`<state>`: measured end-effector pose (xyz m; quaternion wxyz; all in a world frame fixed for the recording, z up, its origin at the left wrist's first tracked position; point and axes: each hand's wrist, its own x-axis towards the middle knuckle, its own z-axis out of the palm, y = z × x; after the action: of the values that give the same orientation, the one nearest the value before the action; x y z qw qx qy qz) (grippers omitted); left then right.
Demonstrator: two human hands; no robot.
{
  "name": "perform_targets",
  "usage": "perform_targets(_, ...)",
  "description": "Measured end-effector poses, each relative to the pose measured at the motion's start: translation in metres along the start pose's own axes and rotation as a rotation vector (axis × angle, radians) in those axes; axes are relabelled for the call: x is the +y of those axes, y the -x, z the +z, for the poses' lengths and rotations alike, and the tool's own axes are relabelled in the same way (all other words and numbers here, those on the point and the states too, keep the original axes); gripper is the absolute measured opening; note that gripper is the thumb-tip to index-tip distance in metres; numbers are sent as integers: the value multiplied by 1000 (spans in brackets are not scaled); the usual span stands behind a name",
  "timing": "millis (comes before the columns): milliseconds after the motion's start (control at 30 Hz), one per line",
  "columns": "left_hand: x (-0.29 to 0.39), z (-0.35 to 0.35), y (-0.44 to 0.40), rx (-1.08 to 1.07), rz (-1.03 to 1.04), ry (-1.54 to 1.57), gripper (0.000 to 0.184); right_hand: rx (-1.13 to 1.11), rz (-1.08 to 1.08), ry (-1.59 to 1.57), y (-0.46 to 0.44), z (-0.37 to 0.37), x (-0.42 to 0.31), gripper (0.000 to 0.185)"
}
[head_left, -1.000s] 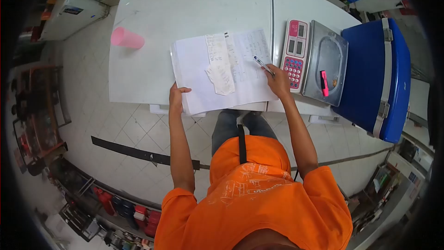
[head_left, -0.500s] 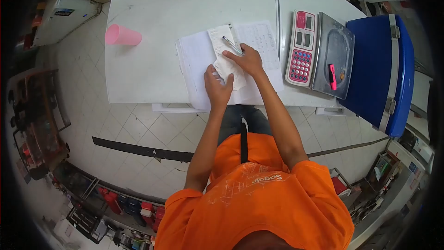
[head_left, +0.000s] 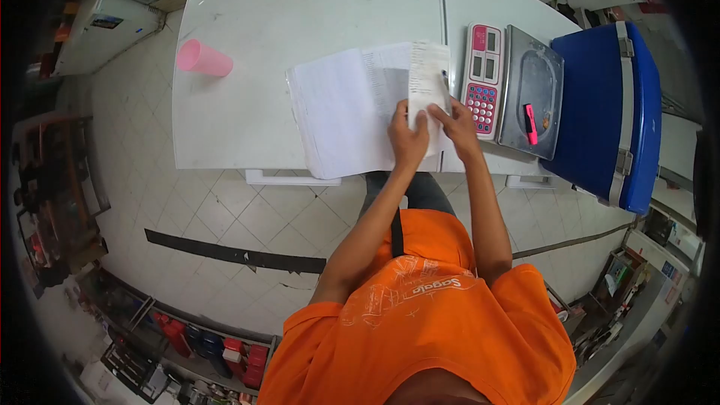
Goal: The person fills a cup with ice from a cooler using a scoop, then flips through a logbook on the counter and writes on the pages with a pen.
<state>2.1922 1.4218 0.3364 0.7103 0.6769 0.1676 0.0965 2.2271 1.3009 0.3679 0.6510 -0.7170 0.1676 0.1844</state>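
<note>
A long, narrow printed paper slip point(head_left: 429, 67) is raised over the right side of the open notebook point(head_left: 334, 112). My left hand point(head_left: 409, 141) grips its lower left part, thumb on top. At its lower right edge, my right hand point(head_left: 459, 129) is closed with the thumb on the paper. A pen point(head_left: 445, 79) pokes up from the right hand along the slip's right edge; much of it is hidden. Handwriting covers the notebook's right page, while the left page looks mostly blank.
A pink plastic cup point(head_left: 206, 58) stands on the white tabletop point(head_left: 247, 120) to the left. On the right is a digital scale point(head_left: 484, 82) with a pink highlighter point(head_left: 531, 124) on its metal pan. Beside it sits a big blue cooler box point(head_left: 600, 105).
Both hands have moved right with the paper slip and pen. The slip now stands straighter and hides less of the left page. The pen has turned more upright.
</note>
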Motion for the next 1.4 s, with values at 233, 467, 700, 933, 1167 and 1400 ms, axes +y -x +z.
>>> perform_targets(233,34,71,29,-281,-87,93,30,384,-146,188,14,-153,-12,37)
perform_targets(467,22,154,44,-554,444,-346,56,462,-139,396,-53,-332,-18,44)
perform_targets(700,30,240,34,-746,547,-812,98,382,-180,357,-74,-340,-58,41)
perform_targets(933,27,241,23,-383,525,-431,93,182,-151,613,-109,-330,-23,43)
perform_targets(1167,11,299,-9,-467,562,-422,100,356,-293,447,-87,-340,-24,47)
perform_targets(1400,30,243,19,-385,577,-432,85,590,-493,249,-9,-306,-25,29)
